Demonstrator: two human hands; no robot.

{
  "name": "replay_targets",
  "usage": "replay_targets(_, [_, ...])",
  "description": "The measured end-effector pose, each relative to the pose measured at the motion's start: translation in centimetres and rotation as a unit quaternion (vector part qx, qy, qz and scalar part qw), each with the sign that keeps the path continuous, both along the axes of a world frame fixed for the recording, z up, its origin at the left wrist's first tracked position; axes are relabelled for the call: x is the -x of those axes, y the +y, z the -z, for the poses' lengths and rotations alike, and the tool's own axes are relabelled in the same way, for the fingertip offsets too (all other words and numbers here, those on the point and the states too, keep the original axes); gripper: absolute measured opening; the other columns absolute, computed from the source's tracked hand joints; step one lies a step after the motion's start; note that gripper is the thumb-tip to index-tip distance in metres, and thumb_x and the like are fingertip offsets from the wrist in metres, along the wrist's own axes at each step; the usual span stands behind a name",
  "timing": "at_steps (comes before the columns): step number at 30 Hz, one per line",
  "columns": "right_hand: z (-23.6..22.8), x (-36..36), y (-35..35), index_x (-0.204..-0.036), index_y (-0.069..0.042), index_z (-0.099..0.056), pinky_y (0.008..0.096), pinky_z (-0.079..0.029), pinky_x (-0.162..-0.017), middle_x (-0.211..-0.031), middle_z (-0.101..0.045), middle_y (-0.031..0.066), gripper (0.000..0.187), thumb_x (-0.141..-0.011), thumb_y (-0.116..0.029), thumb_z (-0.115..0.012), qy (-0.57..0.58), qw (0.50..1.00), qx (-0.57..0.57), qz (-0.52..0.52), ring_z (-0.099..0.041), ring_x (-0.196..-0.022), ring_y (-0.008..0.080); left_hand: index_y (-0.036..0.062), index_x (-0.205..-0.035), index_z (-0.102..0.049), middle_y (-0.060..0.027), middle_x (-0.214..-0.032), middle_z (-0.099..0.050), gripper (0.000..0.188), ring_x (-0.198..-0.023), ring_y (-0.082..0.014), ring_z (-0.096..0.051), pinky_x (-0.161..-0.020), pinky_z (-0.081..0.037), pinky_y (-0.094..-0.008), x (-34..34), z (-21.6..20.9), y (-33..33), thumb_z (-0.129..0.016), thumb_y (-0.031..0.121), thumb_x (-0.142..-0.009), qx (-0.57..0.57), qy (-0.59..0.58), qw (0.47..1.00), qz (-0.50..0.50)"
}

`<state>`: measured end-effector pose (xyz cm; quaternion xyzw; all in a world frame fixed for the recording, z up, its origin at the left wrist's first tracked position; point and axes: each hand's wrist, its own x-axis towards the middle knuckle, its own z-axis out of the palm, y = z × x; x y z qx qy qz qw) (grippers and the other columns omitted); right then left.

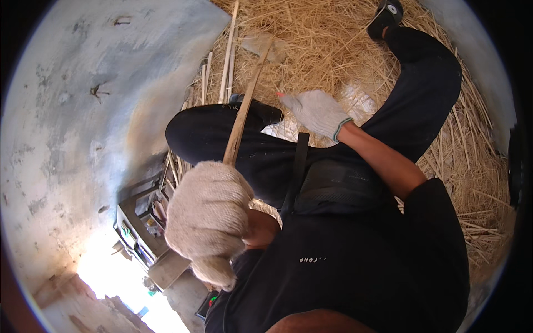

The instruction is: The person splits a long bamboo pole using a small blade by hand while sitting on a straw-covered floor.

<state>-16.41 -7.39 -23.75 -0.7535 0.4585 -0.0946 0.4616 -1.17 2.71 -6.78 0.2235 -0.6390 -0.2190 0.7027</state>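
Observation:
My left hand (208, 213), in a knitted off-white work glove, is closed around the near end of a long, flat bamboo strip (245, 114). The strip slants up and away across my dark trouser leg, its far end over the pale shavings. My right hand (316, 114) wears a similar glove with a green-edged cuff and hovers between my spread legs, right of the strip and apart from it. Its fingers look curled together, with a small red tip showing at them; what they hold is hidden.
Thin straw-like shavings (327, 39) cover the ground ahead and to the right. Several long pale strips (227, 61) lie beside the worn plastered wall (83, 100) at left. A small wooden shelf (145, 227) with assorted items stands at lower left, near a bright opening (119, 277).

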Motion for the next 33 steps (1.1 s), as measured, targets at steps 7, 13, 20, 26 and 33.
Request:
replay_targets(7, [-3.8,-1.3,2.0,-0.089,0.005,-0.062,0.0446,-0.048,-0.063,-0.067,-0.058,0.0243,0.059,-0.105,-0.048,-0.043,-0.116,0.989,-0.057,0.071,-0.061,-0.064,0.0392,0.0147,-0.057,-0.042,0.0022,-0.052,-0.033,0.061,-0.042,-0.0108,-0.032,-0.038,-0.031,-0.0234,-1.0,-0.9,-1.2,-0.031,0.046,-0.108,0.011,0.061,0.995,-0.084])
replay_targets(13, [-8.5,-0.7,3.9,-0.099,0.002,-0.063,0.0388,-0.045,-0.057,-0.067,-0.057,0.0189,0.042,-0.104,-0.038,-0.051,-0.259,0.956,-0.118,0.062,-0.06,-0.059,0.0293,0.0118,-0.075,-0.05,-0.0029,-0.07,-0.048,0.057,-0.062,-0.0187,-0.052,-0.053,-0.047,-0.0308,0.7,0.5,-2.5,-0.031,0.056,-0.105,0.039,0.086,0.931,-0.352])
replay_targets(20, [-8.3,-1.9,5.5,-0.093,-0.003,-0.06,0.0423,-0.047,-0.05,-0.062,-0.058,0.0172,0.03,-0.1,-0.033,-0.058,-0.285,0.958,0.039,0.016,-0.064,-0.057,0.0344,0.0126,-0.083,-0.055,-0.0037,-0.075,-0.054,0.049,-0.071,-0.0229,-0.062,-0.06,-0.058,-0.0376,0.6,1.2,-2.0,-0.039,0.054,-0.104,0.063,0.029,0.919,-0.388])
replay_targets(26, [-6.3,-3.9,5.3,-0.085,-0.007,-0.055,0.0446,-0.05,-0.049,-0.057,-0.058,0.0149,0.034,-0.098,-0.039,-0.06,-0.211,0.964,0.16,0.012,-0.065,-0.055,0.0365,0.012,-0.08,-0.054,-0.0022,-0.074,-0.054,0.049,-0.067,-0.0181,-0.061,-0.057,-0.057,-0.0328,0.1,1.3,-1.8,-0.043,0.053,-0.103,0.034,0.058,0.901,-0.429])
replay_targets(33, [7.7,0.0,-3.6,-0.12,-0.004,-0.06,0.0482,-0.055,-0.052,-0.073,-0.063,0.0228,0.029,-0.099,-0.017,-0.044,0.152,0.971,0.175,-0.056,-0.068,-0.065,0.0368,0.0099,-0.08,-0.054,-0.0028,-0.073,-0.054,0.049,-0.065,-0.017,-0.061,-0.054,-0.056,-0.0301,2.1,1.8,-2.2,-0.043,0.051,-0.103,0.07,0.055,0.925,-0.369])
